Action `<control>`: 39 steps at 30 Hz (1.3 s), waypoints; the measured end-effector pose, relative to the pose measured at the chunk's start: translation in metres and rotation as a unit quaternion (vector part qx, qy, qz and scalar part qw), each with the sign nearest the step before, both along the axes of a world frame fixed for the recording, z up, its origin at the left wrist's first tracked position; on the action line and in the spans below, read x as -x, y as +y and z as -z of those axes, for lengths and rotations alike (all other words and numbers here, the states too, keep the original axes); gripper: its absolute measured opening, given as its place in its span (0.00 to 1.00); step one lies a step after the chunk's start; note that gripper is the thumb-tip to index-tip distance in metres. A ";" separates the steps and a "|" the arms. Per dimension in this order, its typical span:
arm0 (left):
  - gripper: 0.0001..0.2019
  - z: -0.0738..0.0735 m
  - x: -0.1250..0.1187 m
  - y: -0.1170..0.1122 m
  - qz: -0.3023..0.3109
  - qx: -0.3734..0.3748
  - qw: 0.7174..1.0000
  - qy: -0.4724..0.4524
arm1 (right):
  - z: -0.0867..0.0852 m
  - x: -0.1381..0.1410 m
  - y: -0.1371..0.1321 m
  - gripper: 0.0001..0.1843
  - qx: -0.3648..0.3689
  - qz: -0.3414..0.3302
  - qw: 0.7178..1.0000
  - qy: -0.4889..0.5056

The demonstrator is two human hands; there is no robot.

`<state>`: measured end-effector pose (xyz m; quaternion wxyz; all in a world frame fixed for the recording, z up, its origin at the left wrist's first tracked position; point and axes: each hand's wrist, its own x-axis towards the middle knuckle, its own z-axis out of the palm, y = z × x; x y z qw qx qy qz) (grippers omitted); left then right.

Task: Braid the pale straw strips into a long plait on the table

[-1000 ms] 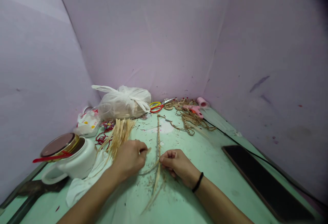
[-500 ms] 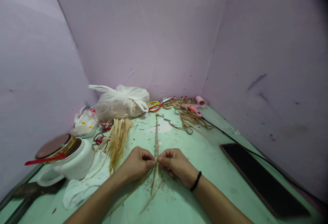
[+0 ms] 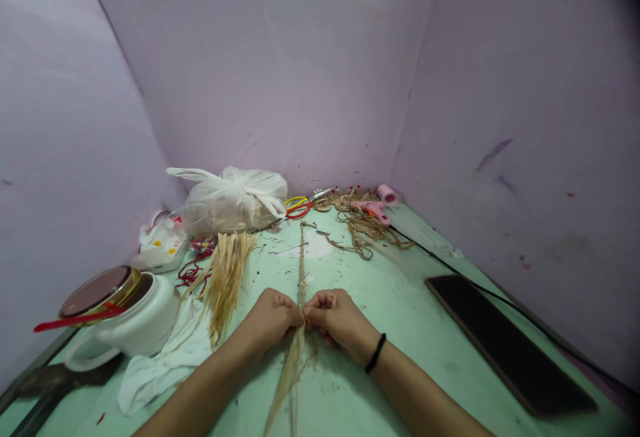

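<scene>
A thin straw-coloured braided cord (image 3: 302, 257) runs straight away from me over the green table, its far end near a small bent piece at the back. At its near end my left hand (image 3: 274, 316) and my right hand (image 3: 337, 317) meet, both closed in a pinch on the raffia strands. Loose raffia strands (image 3: 287, 384) fan out below my fingers toward me. The fingertips partly hide where the strands cross. A black band (image 3: 376, 353) circles my right wrist. Left of my hands lies a bundle of loose raffia (image 3: 229, 284).
At left are a white cup (image 3: 150, 320), a round gold-rimmed lid (image 3: 97, 294), a red stick and a white cloth (image 3: 150, 374). Behind stand a white plastic bag (image 3: 235, 200), scissors (image 3: 300, 207), tangled twine (image 3: 367, 234) and a pink glue gun (image 3: 373, 210). A dark flat slab (image 3: 505, 344) lies right.
My hands stay at the cord's near end, fingers drawn slightly closer together. The loose strands below have swung and now hang more together toward me. The view has shifted slightly.
</scene>
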<state>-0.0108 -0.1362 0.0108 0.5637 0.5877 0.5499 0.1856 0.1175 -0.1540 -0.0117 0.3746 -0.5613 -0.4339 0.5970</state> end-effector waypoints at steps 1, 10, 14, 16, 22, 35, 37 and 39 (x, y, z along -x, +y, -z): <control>0.10 0.000 0.000 0.000 0.004 -0.005 1.000 0.011 | 0.000 0.000 0.000 0.06 0.001 0.001 1.000 -0.001; 0.13 0.004 0.006 0.004 -0.012 0.065 0.998 -0.003 | 0.000 -0.004 0.000 0.04 0.023 -0.005 0.999 0.025; 0.19 0.008 0.005 0.005 -0.040 0.042 0.998 -0.025 | 0.003 -0.006 0.002 0.02 0.022 -0.009 0.998 0.055; 0.21 0.008 0.003 0.004 -0.065 0.027 0.997 -0.034 | 0.003 -0.007 0.002 0.02 0.021 -0.009 0.997 0.073; 0.23 0.008 0.001 -0.002 -0.010 0.075 0.991 -0.109 | 0.001 -0.008 0.002 0.05 0.016 -0.012 0.995 0.102; 0.12 0.009 0.011 0.004 -0.017 0.139 0.979 -0.149 | 0.000 -0.011 0.001 0.03 0.015 -0.047 0.996 0.079; 0.10 0.009 0.011 0.004 -0.031 0.129 0.980 -0.148 | -0.001 -0.012 0.001 0.03 0.014 -0.051 0.996 0.079; 0.09 0.011 0.011 0.004 -0.042 0.118 0.981 -0.148 | -0.001 -0.012 0.001 0.03 0.010 -0.053 0.995 0.085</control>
